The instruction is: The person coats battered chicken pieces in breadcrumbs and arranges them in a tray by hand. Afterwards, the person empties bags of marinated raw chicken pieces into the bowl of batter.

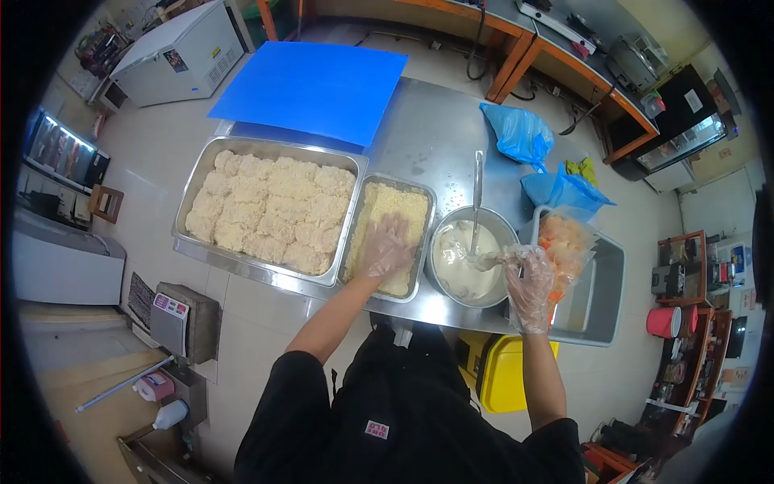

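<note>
My left hand (385,246), in a clear plastic glove, lies flat with its fingers apart on the pale yellow breadcrumbs (387,200) in a narrow metal tray (430,211). Over the right side of a round metal pot (439,282) is my right hand (530,289), also gloved. Its fingers are drawn together and smeared with white batter; whatever they grip is hard to make out. White batter (461,262) fills part of the pot, and a ladle (477,181) stands in it. Left of the crumbs, a large metal tray (187,179) holds rows of crumb-coated pieces (270,206).
A grey plastic tub (610,290) at right contains a clear bag of raw, pinkish-orange pieces (564,242). Blue plastic bags (520,133) sit behind the pot. A blue board (314,89) lies behind the large tray. Below the table edge is a yellow-lidded bin (516,375).
</note>
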Demonstrator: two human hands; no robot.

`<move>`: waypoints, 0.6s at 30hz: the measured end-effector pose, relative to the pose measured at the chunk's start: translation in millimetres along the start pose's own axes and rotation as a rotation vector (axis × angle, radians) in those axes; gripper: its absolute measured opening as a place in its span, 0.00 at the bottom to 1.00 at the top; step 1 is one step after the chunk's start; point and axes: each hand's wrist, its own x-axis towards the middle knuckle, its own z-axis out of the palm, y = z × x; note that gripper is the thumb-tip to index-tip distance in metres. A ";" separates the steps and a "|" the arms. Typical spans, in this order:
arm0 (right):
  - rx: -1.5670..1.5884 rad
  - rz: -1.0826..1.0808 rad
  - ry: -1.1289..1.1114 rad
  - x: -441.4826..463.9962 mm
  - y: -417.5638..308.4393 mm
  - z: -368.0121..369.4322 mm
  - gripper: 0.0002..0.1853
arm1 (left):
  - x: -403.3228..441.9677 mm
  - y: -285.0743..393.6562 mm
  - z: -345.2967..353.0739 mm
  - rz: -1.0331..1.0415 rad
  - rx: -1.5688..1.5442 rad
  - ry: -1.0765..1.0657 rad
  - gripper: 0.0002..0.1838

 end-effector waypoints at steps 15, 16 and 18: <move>0.084 0.037 -0.005 6.9 -8.7 6.1 0.17 | -102.8 -34.9 24.4 -0.097 -0.317 0.243 0.43; 0.104 0.050 -0.017 8.2 -10.1 6.1 0.17 | -103.1 -36.1 26.3 -0.092 -0.320 0.266 0.43; 0.110 0.046 -0.011 8.8 -8.1 8.2 0.17 | -100.2 -33.1 19.4 -0.148 -0.325 0.203 0.42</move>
